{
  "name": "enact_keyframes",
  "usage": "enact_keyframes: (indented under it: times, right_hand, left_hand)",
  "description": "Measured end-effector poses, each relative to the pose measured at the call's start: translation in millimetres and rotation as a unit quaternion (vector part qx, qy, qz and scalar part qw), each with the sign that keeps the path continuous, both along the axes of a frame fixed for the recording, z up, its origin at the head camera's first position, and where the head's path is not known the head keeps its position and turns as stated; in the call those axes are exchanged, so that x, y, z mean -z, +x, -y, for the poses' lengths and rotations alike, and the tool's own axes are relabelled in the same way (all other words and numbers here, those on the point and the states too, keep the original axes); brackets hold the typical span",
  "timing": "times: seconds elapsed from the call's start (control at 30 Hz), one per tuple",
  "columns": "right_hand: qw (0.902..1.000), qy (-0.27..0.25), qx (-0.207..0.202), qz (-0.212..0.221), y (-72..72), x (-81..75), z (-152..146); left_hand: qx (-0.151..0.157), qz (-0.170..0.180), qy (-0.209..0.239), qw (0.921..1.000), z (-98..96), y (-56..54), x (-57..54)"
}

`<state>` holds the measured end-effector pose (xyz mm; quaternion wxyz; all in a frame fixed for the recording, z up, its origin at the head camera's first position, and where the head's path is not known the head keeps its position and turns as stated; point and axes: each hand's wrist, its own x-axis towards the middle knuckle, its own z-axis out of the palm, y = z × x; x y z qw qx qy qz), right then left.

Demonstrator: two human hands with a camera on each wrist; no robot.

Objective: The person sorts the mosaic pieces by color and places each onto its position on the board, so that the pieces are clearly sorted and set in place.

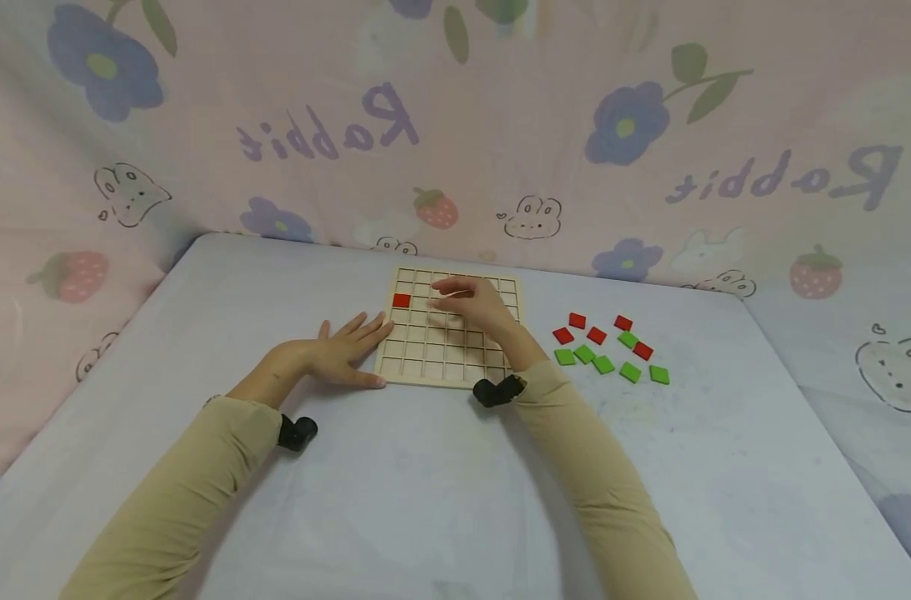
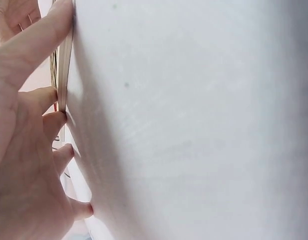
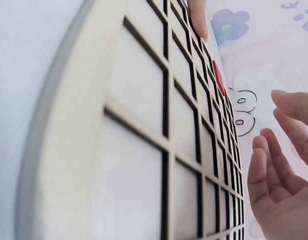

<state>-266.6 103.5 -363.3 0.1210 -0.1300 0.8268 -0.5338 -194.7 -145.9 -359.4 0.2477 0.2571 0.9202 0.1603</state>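
A wooden grid board [image 1: 416,349] lies on the table, with one red square tile [image 1: 401,301] in its left column near the far edge. My left hand [image 1: 342,350] is spread flat, fingertips and thumb along the board's left side. In the left wrist view, its thumb [image 2: 44,37] and fingers reach the board's side. Above the grid hovers my right hand [image 1: 476,304], fingers loosely bent and thumb apart from them. The right wrist view shows nothing between the fingers of this right hand [image 3: 283,170]. Its forearm hides part of the board's right side.
Right of the board lie several loose red tiles [image 1: 596,335] and several green tiles [image 1: 603,364], scattered on the white table [image 1: 425,492]. A printed cloth [image 1: 470,142] hangs behind the table's far edge. Each wrist carries a small black camera [image 1: 297,433].
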Motion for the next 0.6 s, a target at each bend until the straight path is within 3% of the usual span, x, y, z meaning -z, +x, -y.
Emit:
enact_keyframes:
  times: [0.6]
  right_hand:
    - [0.9998, 0.001, -0.005, -0.017, 7.4, -3.5, -23]
  left_hand:
    - [0.003, 0.003, -0.002, 1.0000, 1.5, -0.5, 1.3]
